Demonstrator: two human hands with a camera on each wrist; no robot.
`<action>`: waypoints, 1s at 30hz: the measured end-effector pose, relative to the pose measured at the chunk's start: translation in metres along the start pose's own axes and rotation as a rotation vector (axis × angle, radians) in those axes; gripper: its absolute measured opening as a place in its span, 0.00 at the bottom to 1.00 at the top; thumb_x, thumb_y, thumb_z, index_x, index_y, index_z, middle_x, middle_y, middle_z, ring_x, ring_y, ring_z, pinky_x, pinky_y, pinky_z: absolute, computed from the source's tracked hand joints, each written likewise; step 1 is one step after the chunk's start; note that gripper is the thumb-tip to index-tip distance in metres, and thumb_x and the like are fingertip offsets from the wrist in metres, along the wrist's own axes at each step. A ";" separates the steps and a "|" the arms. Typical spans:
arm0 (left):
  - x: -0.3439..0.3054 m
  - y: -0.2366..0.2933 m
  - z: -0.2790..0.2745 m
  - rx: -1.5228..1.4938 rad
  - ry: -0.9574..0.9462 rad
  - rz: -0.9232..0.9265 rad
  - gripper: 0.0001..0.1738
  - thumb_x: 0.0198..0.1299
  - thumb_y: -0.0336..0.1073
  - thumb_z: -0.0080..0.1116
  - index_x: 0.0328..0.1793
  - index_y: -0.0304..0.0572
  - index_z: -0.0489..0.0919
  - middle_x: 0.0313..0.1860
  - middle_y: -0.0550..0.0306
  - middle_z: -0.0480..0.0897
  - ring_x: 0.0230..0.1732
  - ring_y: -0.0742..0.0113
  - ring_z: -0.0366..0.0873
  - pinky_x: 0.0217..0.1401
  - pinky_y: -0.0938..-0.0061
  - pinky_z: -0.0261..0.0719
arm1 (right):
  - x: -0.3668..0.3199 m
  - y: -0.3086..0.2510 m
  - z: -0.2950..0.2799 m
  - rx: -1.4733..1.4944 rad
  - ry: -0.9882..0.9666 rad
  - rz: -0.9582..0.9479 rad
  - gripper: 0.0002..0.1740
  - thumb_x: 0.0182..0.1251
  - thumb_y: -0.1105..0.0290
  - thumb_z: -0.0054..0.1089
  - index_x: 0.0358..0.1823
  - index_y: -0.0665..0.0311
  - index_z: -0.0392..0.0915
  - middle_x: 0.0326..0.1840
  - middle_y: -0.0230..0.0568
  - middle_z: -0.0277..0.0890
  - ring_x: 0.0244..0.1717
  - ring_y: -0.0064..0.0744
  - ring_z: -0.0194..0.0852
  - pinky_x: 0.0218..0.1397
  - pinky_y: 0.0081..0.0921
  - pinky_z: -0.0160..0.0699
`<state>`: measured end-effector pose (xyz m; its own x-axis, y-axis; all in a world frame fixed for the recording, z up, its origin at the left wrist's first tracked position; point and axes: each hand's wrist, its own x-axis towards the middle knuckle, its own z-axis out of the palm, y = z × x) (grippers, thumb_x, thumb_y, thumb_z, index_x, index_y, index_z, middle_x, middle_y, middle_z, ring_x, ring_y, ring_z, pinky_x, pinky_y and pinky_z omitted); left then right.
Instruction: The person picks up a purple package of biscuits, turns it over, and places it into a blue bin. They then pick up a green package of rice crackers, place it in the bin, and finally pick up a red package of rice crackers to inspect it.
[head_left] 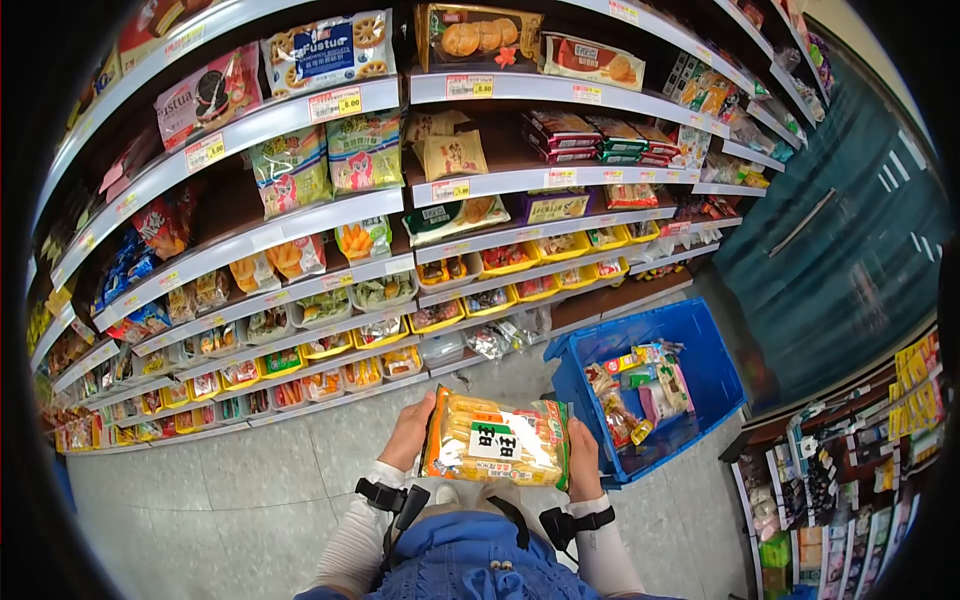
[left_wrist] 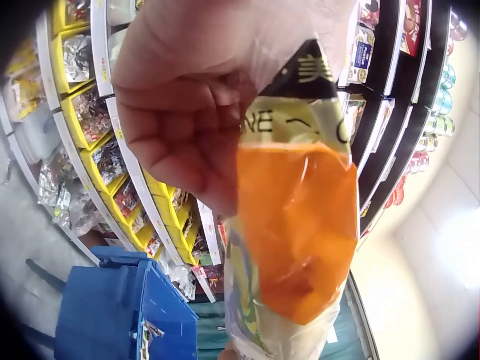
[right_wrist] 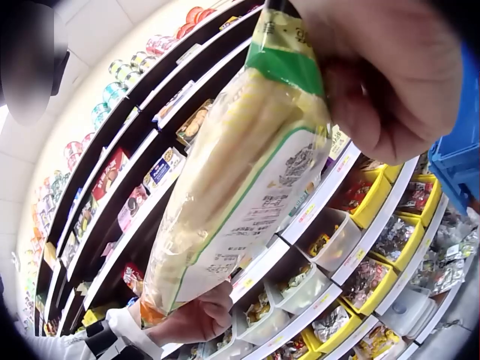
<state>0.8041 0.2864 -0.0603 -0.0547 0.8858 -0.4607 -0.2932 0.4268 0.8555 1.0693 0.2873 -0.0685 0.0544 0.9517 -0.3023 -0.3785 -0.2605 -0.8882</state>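
A clear snack package (head_left: 497, 438) with stick-shaped pieces and a white label is held level in front of the body. The left hand (head_left: 408, 432) grips its left end and the right hand (head_left: 583, 459) grips its right end. In the left wrist view the left hand (left_wrist: 184, 105) pinches the package's orange end (left_wrist: 296, 225). The right wrist view shows the right hand (right_wrist: 386, 75) pinching the green-banded end of the package (right_wrist: 232, 172), printed back visible, with the left hand (right_wrist: 196, 319) at the far end.
A blue crate (head_left: 715, 370) with several packages in it stands on the floor to the right. Shelves (head_left: 300, 215) of packaged snacks curve across the front and left, with yellow bins (head_left: 510, 262) on the lower rows. Another rack (head_left: 770, 500) stands at the lower right.
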 end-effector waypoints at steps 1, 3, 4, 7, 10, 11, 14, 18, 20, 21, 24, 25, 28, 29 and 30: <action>-0.002 -0.001 0.000 -0.044 0.013 -0.010 0.29 0.67 0.55 0.42 0.43 0.32 0.78 0.35 0.61 0.79 0.34 0.77 0.72 0.39 0.81 0.71 | -0.003 -0.002 0.007 0.021 0.040 0.039 0.15 0.72 0.61 0.44 0.39 0.65 0.73 0.35 0.32 0.75 0.35 0.16 0.72 0.39 0.16 0.73; -0.003 -0.005 -0.004 -0.073 0.004 -0.024 0.28 0.67 0.54 0.42 0.43 0.32 0.78 0.36 0.61 0.79 0.34 0.77 0.72 0.39 0.81 0.71 | -0.006 0.000 0.009 0.019 0.043 0.063 0.15 0.72 0.61 0.44 0.39 0.65 0.74 0.35 0.32 0.76 0.35 0.17 0.73 0.39 0.17 0.74; -0.003 -0.007 -0.007 -0.101 -0.001 -0.030 0.28 0.67 0.54 0.42 0.44 0.32 0.78 0.36 0.61 0.80 0.34 0.77 0.73 0.39 0.80 0.71 | -0.008 -0.001 0.012 0.019 0.037 0.084 0.15 0.72 0.61 0.44 0.40 0.65 0.74 0.36 0.33 0.77 0.34 0.17 0.73 0.39 0.17 0.75; -0.005 -0.011 -0.010 -0.127 -0.007 -0.022 0.26 0.68 0.52 0.42 0.43 0.33 0.78 0.36 0.60 0.80 0.34 0.77 0.73 0.39 0.81 0.72 | -0.017 0.000 0.015 0.024 0.051 0.099 0.15 0.72 0.61 0.44 0.40 0.65 0.74 0.35 0.33 0.77 0.34 0.17 0.74 0.38 0.17 0.75; -0.006 -0.014 -0.011 -0.150 -0.016 -0.009 0.26 0.68 0.52 0.43 0.43 0.33 0.78 0.35 0.60 0.80 0.34 0.77 0.74 0.39 0.81 0.72 | -0.019 0.005 0.011 0.014 0.058 0.080 0.15 0.72 0.61 0.44 0.40 0.65 0.74 0.35 0.32 0.77 0.33 0.16 0.73 0.37 0.16 0.74; -0.006 -0.015 -0.011 -0.161 -0.020 0.000 0.25 0.68 0.51 0.43 0.42 0.33 0.78 0.35 0.61 0.80 0.34 0.77 0.74 0.39 0.81 0.72 | -0.020 0.006 0.009 0.004 0.057 0.066 0.15 0.72 0.61 0.44 0.40 0.65 0.74 0.34 0.32 0.77 0.33 0.15 0.73 0.36 0.15 0.73; -0.007 -0.014 -0.008 -0.147 -0.031 -0.004 0.26 0.68 0.51 0.43 0.43 0.32 0.78 0.35 0.60 0.80 0.34 0.77 0.74 0.39 0.80 0.72 | -0.025 0.000 0.010 0.013 0.056 0.054 0.15 0.72 0.61 0.44 0.39 0.65 0.74 0.34 0.31 0.77 0.32 0.14 0.72 0.36 0.14 0.73; -0.011 -0.009 -0.003 -0.104 -0.049 0.017 0.26 0.68 0.51 0.43 0.45 0.31 0.77 0.37 0.59 0.80 0.35 0.76 0.75 0.40 0.79 0.73 | -0.025 0.003 0.002 0.051 0.064 0.033 0.15 0.72 0.61 0.44 0.39 0.65 0.74 0.34 0.31 0.76 0.32 0.14 0.72 0.36 0.14 0.73; -0.016 -0.005 0.002 -0.160 -0.060 0.040 0.26 0.68 0.51 0.43 0.47 0.30 0.76 0.41 0.57 0.80 0.38 0.75 0.76 0.43 0.79 0.74 | -0.027 0.002 0.002 0.046 0.053 0.022 0.16 0.72 0.60 0.43 0.40 0.65 0.74 0.34 0.32 0.77 0.32 0.17 0.74 0.37 0.16 0.75; -0.014 -0.006 -0.001 -0.136 -0.078 0.039 0.26 0.68 0.50 0.43 0.49 0.30 0.76 0.43 0.57 0.79 0.40 0.74 0.76 0.45 0.78 0.75 | -0.029 0.002 0.003 0.053 0.060 0.005 0.16 0.72 0.60 0.43 0.40 0.65 0.74 0.34 0.32 0.77 0.32 0.17 0.74 0.37 0.16 0.75; -0.011 -0.009 0.000 -0.167 -0.088 0.066 0.25 0.68 0.49 0.43 0.49 0.31 0.76 0.43 0.56 0.79 0.40 0.73 0.76 0.45 0.77 0.75 | -0.031 -0.002 0.005 0.079 0.075 -0.001 0.14 0.71 0.61 0.46 0.37 0.64 0.74 0.31 0.28 0.75 0.29 0.12 0.70 0.33 0.13 0.71; -0.014 -0.005 0.003 -0.189 -0.088 0.074 0.24 0.69 0.48 0.42 0.50 0.31 0.75 0.43 0.56 0.79 0.40 0.72 0.77 0.44 0.76 0.76 | -0.029 0.001 0.000 0.062 0.039 0.005 0.16 0.72 0.60 0.44 0.43 0.66 0.74 0.36 0.31 0.77 0.34 0.16 0.74 0.38 0.15 0.74; -0.015 0.000 0.007 -0.180 -0.102 0.081 0.24 0.68 0.48 0.42 0.50 0.32 0.75 0.43 0.56 0.79 0.41 0.72 0.77 0.44 0.76 0.77 | -0.028 0.002 -0.005 0.064 0.024 -0.001 0.16 0.72 0.60 0.44 0.43 0.65 0.73 0.37 0.31 0.77 0.34 0.15 0.73 0.39 0.15 0.73; -0.014 -0.001 0.009 -0.189 -0.095 0.099 0.24 0.68 0.49 0.42 0.50 0.31 0.74 0.43 0.56 0.80 0.40 0.72 0.77 0.43 0.75 0.77 | -0.028 0.000 -0.005 0.074 0.025 -0.022 0.16 0.72 0.60 0.44 0.43 0.65 0.73 0.37 0.31 0.77 0.34 0.15 0.73 0.39 0.15 0.73; -0.015 0.003 0.011 -0.181 -0.108 0.112 0.24 0.68 0.49 0.42 0.50 0.31 0.74 0.43 0.56 0.80 0.40 0.72 0.77 0.43 0.75 0.77 | -0.029 -0.003 -0.004 0.057 0.038 -0.008 0.16 0.72 0.59 0.44 0.43 0.65 0.73 0.37 0.31 0.76 0.34 0.15 0.73 0.39 0.15 0.73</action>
<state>0.8146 0.2764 -0.0483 0.0033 0.9444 -0.3288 -0.4576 0.2938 0.8392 1.0725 0.2595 -0.0589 0.0920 0.9467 -0.3087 -0.4302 -0.2418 -0.8698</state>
